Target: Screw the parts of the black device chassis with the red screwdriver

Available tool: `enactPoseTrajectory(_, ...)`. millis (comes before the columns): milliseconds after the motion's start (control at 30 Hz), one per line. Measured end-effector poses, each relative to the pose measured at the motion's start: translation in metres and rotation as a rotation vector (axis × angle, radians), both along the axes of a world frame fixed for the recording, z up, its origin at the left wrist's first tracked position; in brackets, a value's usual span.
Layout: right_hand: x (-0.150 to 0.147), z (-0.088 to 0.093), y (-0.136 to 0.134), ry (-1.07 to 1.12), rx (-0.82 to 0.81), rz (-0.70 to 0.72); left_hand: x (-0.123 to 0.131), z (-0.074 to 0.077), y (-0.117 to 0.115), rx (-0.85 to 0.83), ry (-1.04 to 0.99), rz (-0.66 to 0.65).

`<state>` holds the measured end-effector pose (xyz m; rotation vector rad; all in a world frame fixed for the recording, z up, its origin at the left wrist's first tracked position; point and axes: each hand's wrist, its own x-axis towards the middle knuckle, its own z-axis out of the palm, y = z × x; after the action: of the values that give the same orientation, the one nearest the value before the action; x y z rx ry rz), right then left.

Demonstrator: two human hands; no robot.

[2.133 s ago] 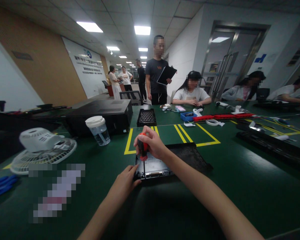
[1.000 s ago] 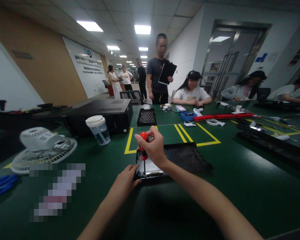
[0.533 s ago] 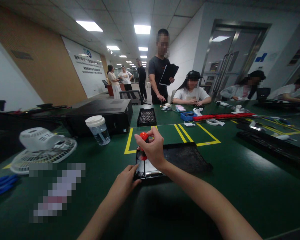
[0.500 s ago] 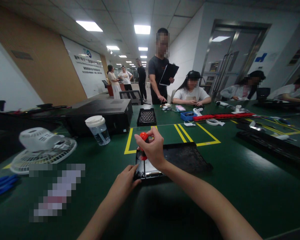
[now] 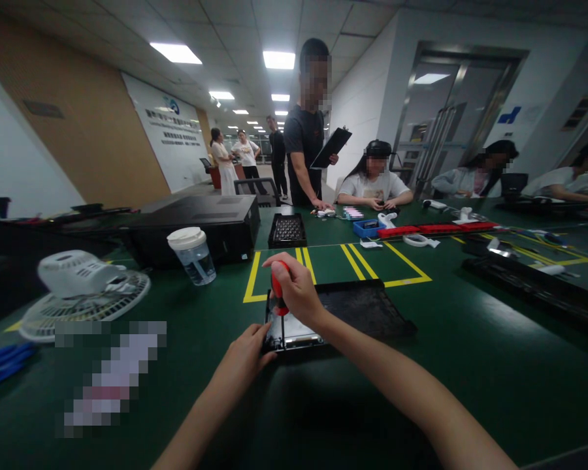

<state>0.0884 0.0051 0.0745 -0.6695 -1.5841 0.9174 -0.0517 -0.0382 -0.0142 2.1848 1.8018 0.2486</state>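
Note:
My right hand (image 5: pixel 296 290) is wrapped around the red handle of a screwdriver (image 5: pixel 277 287). Its shaft points down, nearly upright, over the left end of a black plastic casing (image 5: pixel 360 307) lying on the green table. A shiny metal part (image 5: pixel 298 339) sits in that end, partly covered by my right hand. Where the screwdriver's tip meets the casing is too small to make out. My left hand (image 5: pixel 247 349) grips the casing's near left corner, thumb along the front edge and fingers on the left side.
Left of me are a white fan (image 5: pixel 85 294), a lidded cup (image 5: pixel 193 254) and a large black box (image 5: pixel 200 228). Beyond the casing stand a black tray (image 5: pixel 287 230) and a blue box (image 5: pixel 367 227). A standing person (image 5: pixel 306 130) with a clipboard reaches onto the table's far side.
My right hand has shifted its grip, its fingers now closed lower around the screwdriver's handle. My left hand stays put. The standing person leans further toward the table.

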Motion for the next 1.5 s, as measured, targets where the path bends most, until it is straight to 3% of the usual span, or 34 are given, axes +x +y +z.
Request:
enactPoseTrajectory(267,0.004,-0.002,0.01,0.071,-0.09,0.242,0.001,0.002,-0.002,0.015,0.011,-0.001)
enactPoseTrajectory(633,0.013,0.002,0.046,0.113,-0.267,0.836,0.003,0.009,-0.006,0.016,-0.001,-0.008)
enactPoseTrajectory(800,0.01,0.001,0.054,0.179,-0.323,1.016,0.003,0.005,-0.002,-0.003,0.002,0.015)
enactPoseTrajectory(1133,0.001,0.0,0.062,0.155,-0.532,1.122,0.006,0.006,0.0,-0.02,0.034,0.046)
enactPoseTrajectory(1333,-0.003,-0.001,0.064,0.108,-0.602,1.065,0.004,0.004,-0.001,0.01,0.019,0.024)
enactPoseTrajectory(1500,-0.004,-0.006,0.067,0.08,-0.563,1.043,0.003,0.002,-0.001,0.019,0.022,0.014)
